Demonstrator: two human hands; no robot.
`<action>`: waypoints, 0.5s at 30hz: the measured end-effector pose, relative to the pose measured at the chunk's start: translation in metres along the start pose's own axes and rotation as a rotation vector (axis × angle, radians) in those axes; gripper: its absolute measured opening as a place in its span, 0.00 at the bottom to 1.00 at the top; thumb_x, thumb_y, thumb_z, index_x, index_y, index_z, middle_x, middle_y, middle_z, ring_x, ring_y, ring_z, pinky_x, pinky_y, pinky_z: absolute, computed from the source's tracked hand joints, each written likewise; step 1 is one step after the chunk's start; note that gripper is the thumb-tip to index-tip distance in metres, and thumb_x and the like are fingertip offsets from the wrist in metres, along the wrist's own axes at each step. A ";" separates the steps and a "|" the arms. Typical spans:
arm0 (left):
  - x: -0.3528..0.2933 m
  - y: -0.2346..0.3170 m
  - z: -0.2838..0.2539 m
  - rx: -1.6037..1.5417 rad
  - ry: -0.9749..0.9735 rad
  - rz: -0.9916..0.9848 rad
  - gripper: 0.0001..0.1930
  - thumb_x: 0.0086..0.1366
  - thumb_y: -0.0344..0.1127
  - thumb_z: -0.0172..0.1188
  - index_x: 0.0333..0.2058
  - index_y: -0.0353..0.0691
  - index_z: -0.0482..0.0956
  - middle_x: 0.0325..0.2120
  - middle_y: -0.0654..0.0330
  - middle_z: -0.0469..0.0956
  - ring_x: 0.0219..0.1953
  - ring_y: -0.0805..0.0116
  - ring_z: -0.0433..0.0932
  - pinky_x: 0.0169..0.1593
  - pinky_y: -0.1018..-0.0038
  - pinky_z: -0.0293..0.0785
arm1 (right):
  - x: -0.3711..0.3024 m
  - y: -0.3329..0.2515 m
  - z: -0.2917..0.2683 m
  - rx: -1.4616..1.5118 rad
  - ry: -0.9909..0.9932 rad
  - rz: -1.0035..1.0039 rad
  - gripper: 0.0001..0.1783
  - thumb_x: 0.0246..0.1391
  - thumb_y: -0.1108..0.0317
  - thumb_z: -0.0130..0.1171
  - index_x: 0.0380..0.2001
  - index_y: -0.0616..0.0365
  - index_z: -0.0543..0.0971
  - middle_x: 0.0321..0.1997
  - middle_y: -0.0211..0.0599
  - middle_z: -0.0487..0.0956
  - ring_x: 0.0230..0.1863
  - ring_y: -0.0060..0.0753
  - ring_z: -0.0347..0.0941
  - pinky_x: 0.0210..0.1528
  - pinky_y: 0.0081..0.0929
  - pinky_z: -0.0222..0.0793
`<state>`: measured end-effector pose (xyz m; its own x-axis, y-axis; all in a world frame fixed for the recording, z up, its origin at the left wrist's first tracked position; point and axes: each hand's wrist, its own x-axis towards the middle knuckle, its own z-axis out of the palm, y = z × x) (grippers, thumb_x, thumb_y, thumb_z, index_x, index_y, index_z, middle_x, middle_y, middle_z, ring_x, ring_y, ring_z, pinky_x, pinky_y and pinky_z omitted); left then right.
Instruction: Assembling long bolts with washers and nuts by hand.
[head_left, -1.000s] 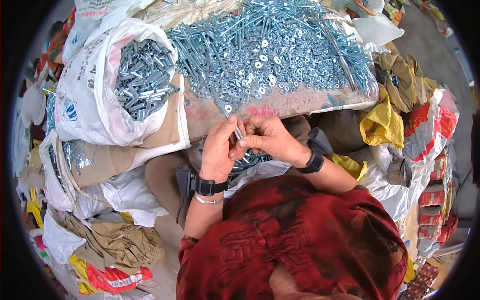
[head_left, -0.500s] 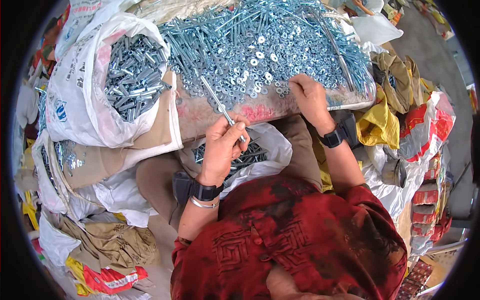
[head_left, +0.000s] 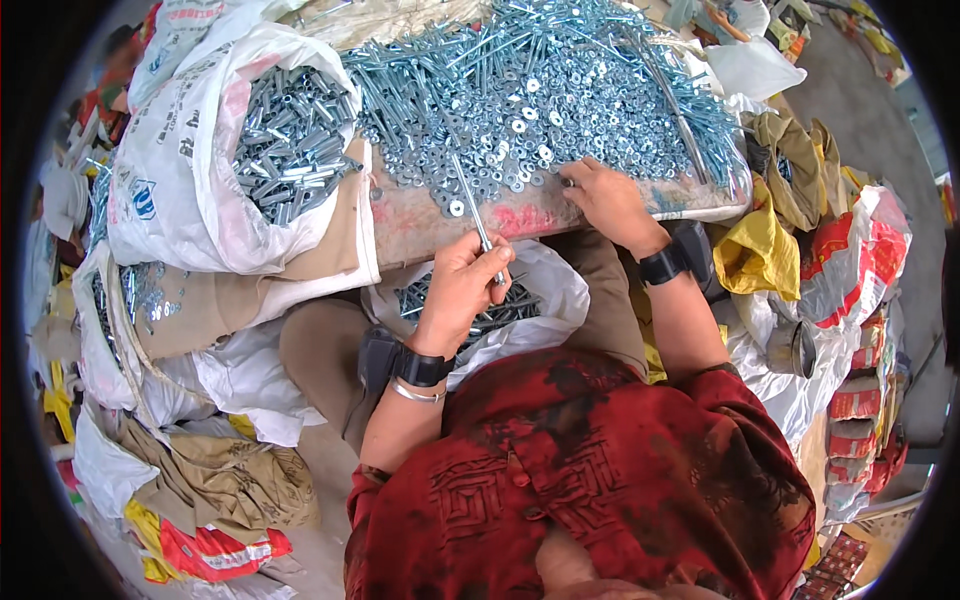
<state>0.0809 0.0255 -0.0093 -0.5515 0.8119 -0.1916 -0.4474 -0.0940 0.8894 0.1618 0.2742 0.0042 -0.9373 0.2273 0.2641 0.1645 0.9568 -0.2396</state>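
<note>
My left hand (head_left: pixel 463 280) is closed round the lower end of a long, thin metal bolt (head_left: pixel 468 200). It slants up and away toward the pile, its thicker end showing by my thumb. The fingers of my right hand (head_left: pixel 612 208) are pinched together at the near edge of a heap of washers and nuts (head_left: pixel 560 115). A small metal piece (head_left: pixel 569 182) shows at those fingertips; its exact kind is too small to tell. Beneath my left hand, a white bag (head_left: pixel 560 300) with metal bolts inside sits open between my knees.
To the left stands a white woven sack (head_left: pixel 150 190) full of metal sleeves (head_left: pixel 290 150). Long bolts (head_left: pixel 420 80) lie behind the washers on the stained work surface (head_left: pixel 420 225). A yellow bag (head_left: pixel 765 250) and a metal can (head_left: pixel 792 347) are at the right.
My right hand has drawn slightly left and down, and a small metal piece now shows in its fingers. My left hand has shifted a little right with the bolt, which stands steeper.
</note>
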 end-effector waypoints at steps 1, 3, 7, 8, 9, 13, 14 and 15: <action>0.000 -0.001 0.000 0.000 -0.001 0.005 0.08 0.69 0.36 0.57 0.36 0.37 0.75 0.16 0.64 0.73 0.12 0.85 0.61 0.15 0.85 0.49 | 0.001 0.001 0.000 -0.003 0.003 -0.003 0.12 0.56 0.62 0.58 0.39 0.58 0.74 0.39 0.46 0.78 0.41 0.54 0.77 0.43 0.47 0.72; 0.002 -0.003 0.000 0.025 -0.004 -0.001 0.08 0.69 0.37 0.58 0.36 0.38 0.75 0.16 0.65 0.73 0.12 0.86 0.61 0.15 0.85 0.48 | 0.005 -0.001 -0.004 -0.034 -0.047 0.060 0.13 0.57 0.61 0.58 0.38 0.59 0.73 0.38 0.46 0.78 0.41 0.54 0.77 0.44 0.46 0.72; 0.005 -0.012 -0.004 0.085 -0.040 0.030 0.07 0.69 0.36 0.58 0.36 0.38 0.76 0.18 0.66 0.74 0.13 0.85 0.64 0.16 0.85 0.53 | 0.009 -0.006 0.003 -0.158 -0.013 0.054 0.12 0.56 0.61 0.58 0.36 0.59 0.74 0.36 0.45 0.79 0.38 0.52 0.78 0.40 0.44 0.74; 0.005 -0.015 -0.007 0.108 -0.041 0.060 0.07 0.69 0.35 0.58 0.36 0.38 0.76 0.18 0.66 0.73 0.14 0.84 0.66 0.17 0.85 0.56 | 0.011 -0.012 0.006 -0.266 -0.034 0.038 0.11 0.56 0.62 0.57 0.36 0.59 0.74 0.35 0.45 0.79 0.36 0.50 0.79 0.37 0.42 0.74; 0.004 -0.017 -0.009 0.133 -0.037 0.091 0.06 0.68 0.35 0.58 0.36 0.38 0.76 0.19 0.67 0.73 0.16 0.84 0.67 0.18 0.85 0.59 | 0.014 -0.019 0.010 -0.372 -0.053 0.018 0.10 0.56 0.64 0.56 0.35 0.59 0.74 0.34 0.45 0.79 0.33 0.49 0.79 0.34 0.41 0.75; -0.004 -0.022 -0.008 0.314 -0.020 0.088 0.05 0.66 0.33 0.59 0.34 0.39 0.77 0.19 0.70 0.71 0.18 0.83 0.69 0.21 0.83 0.64 | 0.011 -0.020 0.018 -0.450 0.039 -0.130 0.04 0.53 0.70 0.52 0.31 0.58 0.74 0.32 0.46 0.79 0.29 0.47 0.79 0.30 0.42 0.75; -0.006 -0.025 -0.009 0.299 -0.039 0.078 0.06 0.65 0.34 0.59 0.33 0.39 0.77 0.19 0.70 0.71 0.18 0.83 0.69 0.21 0.82 0.65 | 0.011 -0.021 0.019 -0.423 0.048 -0.119 0.04 0.53 0.70 0.52 0.31 0.58 0.74 0.31 0.46 0.79 0.29 0.47 0.79 0.29 0.42 0.75; -0.006 -0.025 -0.004 0.348 -0.024 0.073 0.06 0.65 0.35 0.59 0.33 0.38 0.77 0.19 0.70 0.71 0.19 0.82 0.70 0.21 0.81 0.65 | 0.009 -0.019 0.016 -0.400 0.056 -0.103 0.04 0.53 0.70 0.53 0.30 0.58 0.75 0.31 0.46 0.78 0.28 0.48 0.79 0.29 0.42 0.75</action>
<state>0.0928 0.0206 -0.0323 -0.5542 0.8242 -0.1165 -0.1383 0.0469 0.9893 0.1452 0.2556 -0.0038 -0.9386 0.1261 0.3211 0.1881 0.9673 0.1700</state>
